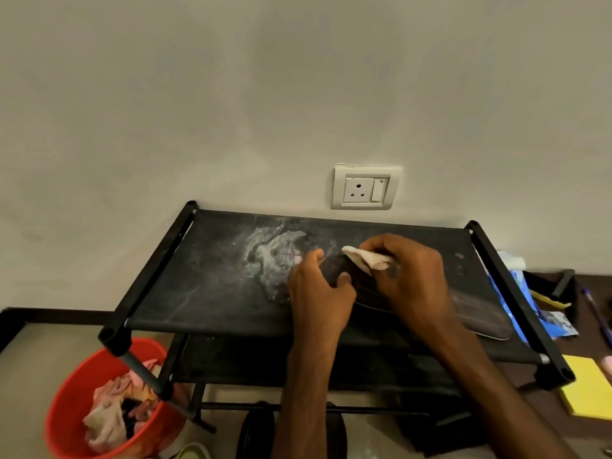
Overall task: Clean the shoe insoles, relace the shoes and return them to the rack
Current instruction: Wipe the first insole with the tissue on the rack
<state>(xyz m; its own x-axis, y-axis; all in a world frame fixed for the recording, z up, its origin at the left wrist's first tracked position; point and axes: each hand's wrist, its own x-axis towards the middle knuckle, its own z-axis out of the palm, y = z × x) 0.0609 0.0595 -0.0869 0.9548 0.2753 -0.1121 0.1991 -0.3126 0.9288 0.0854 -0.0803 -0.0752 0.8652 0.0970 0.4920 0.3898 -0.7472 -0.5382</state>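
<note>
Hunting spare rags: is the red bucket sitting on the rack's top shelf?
No, the red bucket stands on the floor, below the front left corner of the shoe rack.

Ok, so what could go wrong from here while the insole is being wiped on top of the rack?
1. White powdery residue is smeared on the rack top right beside the insole; the wiped insole could pick it up again.
2. The left hand grips only one end while the right hand rubs with the cloth; the insole's other end lies near the rack's front edge and might slide off.
</note>
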